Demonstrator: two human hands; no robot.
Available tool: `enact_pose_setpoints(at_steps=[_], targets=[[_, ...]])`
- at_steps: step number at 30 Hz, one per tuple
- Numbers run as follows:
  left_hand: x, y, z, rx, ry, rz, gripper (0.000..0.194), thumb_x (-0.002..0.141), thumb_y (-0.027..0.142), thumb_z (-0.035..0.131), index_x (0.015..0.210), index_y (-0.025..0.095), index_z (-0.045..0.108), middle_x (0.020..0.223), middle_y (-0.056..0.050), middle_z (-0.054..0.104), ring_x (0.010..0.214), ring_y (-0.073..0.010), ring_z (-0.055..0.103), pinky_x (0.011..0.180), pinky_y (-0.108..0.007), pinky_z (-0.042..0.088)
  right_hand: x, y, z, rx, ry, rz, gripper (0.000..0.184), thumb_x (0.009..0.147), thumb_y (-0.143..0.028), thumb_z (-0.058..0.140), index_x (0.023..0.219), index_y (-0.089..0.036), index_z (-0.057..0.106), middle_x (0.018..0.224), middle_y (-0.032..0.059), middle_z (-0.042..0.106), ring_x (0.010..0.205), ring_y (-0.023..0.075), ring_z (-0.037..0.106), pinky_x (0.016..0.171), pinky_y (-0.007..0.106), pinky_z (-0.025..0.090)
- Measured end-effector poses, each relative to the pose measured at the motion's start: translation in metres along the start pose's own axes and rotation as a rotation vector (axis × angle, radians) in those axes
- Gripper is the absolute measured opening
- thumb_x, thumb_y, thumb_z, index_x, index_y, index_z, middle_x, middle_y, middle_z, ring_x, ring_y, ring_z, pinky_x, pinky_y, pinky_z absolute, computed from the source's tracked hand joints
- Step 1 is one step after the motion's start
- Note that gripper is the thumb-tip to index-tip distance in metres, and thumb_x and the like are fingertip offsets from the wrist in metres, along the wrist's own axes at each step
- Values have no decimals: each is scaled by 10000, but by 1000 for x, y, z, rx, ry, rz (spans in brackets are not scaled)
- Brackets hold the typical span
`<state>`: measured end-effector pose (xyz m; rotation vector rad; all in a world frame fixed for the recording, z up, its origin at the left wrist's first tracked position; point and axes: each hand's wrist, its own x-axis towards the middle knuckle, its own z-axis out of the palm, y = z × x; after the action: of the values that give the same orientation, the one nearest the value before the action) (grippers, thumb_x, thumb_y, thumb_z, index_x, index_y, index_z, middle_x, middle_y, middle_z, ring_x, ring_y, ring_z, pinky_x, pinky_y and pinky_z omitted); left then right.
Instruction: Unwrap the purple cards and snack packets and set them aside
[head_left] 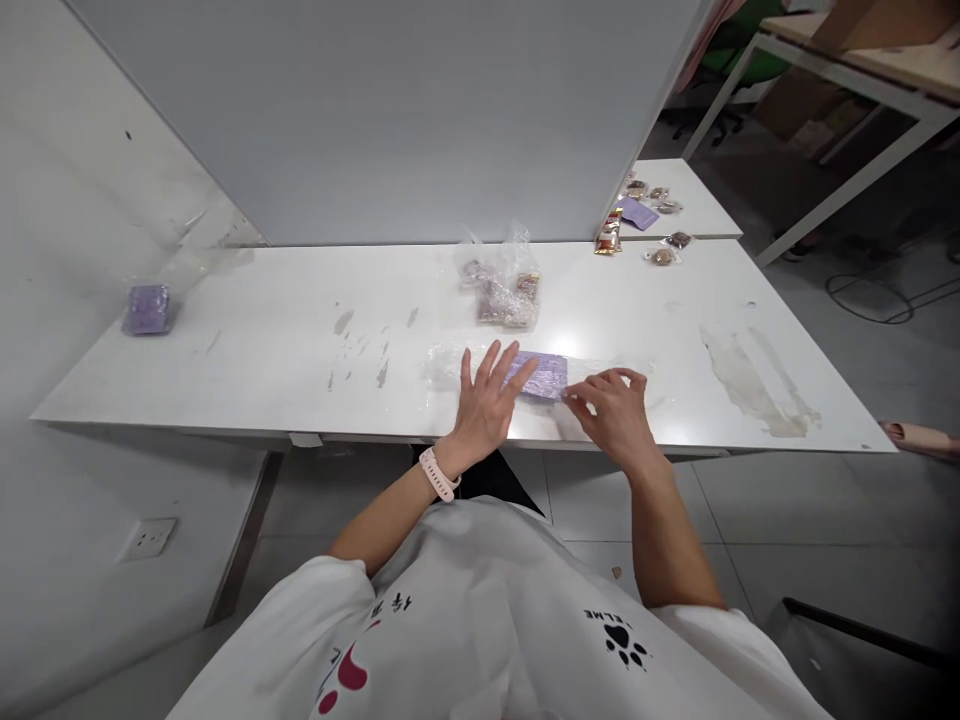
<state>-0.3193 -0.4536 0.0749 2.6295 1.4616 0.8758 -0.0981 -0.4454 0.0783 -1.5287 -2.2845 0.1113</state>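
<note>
A flat purple packet [546,376] lies on the white table on a strip of clear plastic wrap [615,367], which reaches out to both sides of it. Over the packet's left part my left hand [484,405] is open, fingers spread and pointing away from me. At the packet's right edge, the thumb and forefinger of my right hand [611,412] pinch the clear plastic near the lower corner. Just beyond them sits a clear plastic bag [510,285] with small packaged items inside.
A wrapped purple bundle [148,309] lies at the table's far left by the wall. Toward the back right are a red-and-gold sachet [609,232], another purple packet [637,212] and several small wrapped pieces [663,257]. A grey panel [405,120] rises along the back edge.
</note>
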Motion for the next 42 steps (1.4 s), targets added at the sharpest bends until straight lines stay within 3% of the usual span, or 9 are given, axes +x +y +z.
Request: enact_pose_setpoints(at_steps=[3, 7, 10, 14, 25, 30, 35, 39, 42], targets=[[-11, 7, 5, -7, -93, 107, 589, 882, 10, 458, 1404, 279, 509, 1506, -102, 482, 1483, -303, 310, 1215, -677, 46, -27, -20, -20, 146, -210, -99, 328, 1001, -348, 438, 933, -250, 744, 768, 59, 688, 767, 219, 604, 805, 399, 434], [-29, 3, 15, -35, -178, 120, 356, 876, -7, 457, 931, 243, 704, 972, -46, 711, 1075, -226, 631, 1220, -672, 83, -47, -34, -29, 466, -518, -77, 327, 999, -467, 458, 1169, -310, 689, 979, 25, 729, 796, 192, 664, 698, 317, 505], [-39, -6, 16, -41, -158, 55, 342, 874, -1, 452, 777, 235, 678, 830, -19, 692, 922, -198, 637, 1220, -669, 120, -39, -33, -11, 436, -306, 9, 367, 1017, -452, 408, 1247, -297, 649, 1220, 62, 678, 1081, 237, 641, 884, 371, 528], [-49, -19, 11, -47, -100, -4, 334, 826, -10, 471, 772, 248, 674, 839, 5, 715, 930, -201, 643, 1221, -682, 88, -17, -28, 28, 74, -116, -36, 465, 963, -443, 521, 1386, -254, 554, 1527, 136, 435, 1429, 373, 341, 1109, 575, 360], [-58, -35, 2, -149, -11, -150, 293, 748, -11, 508, 727, 243, 652, 889, 19, 763, 944, -224, 685, 1215, -690, 102, -6, -16, 37, 24, 32, 74, 398, 1006, -298, 316, 1273, -207, 598, 1194, 140, 679, 1053, 305, 584, 778, 419, 537], [-51, -39, -16, -188, 59, -160, 275, 769, 5, 487, 713, 237, 626, 880, 26, 759, 939, -205, 689, 1232, -643, 98, 3, 18, 26, 434, 261, 425, 341, 966, -427, 418, 991, -187, 659, 880, 80, 684, 764, 215, 628, 693, 357, 539], [-51, -58, -34, -104, 80, -195, 252, 782, 39, 476, 725, 232, 628, 949, 17, 762, 992, -204, 676, 1235, -627, 92, -5, 57, 17, 471, 60, 673, 294, 860, -409, 542, 954, -168, 682, 800, 44, 668, 694, 190, 599, 666, 342, 513], [-56, -71, -35, -78, 7, -194, 266, 767, 33, 456, 707, 228, 626, 963, 7, 766, 990, -211, 670, 1217, -643, 131, -20, 43, 6, 5, 281, 576, 368, 893, -346, 502, 1175, -167, 658, 1110, 144, 669, 967, 280, 598, 796, 427, 495], [-59, -74, -33, -74, -54, -203, 281, 757, 21, 449, 706, 233, 626, 980, 8, 765, 1007, -208, 665, 1219, -630, 141, -23, 14, 6, 70, 342, 363, 354, 981, -356, 412, 1185, -184, 644, 1111, 138, 671, 979, 253, 611, 822, 400, 510]])
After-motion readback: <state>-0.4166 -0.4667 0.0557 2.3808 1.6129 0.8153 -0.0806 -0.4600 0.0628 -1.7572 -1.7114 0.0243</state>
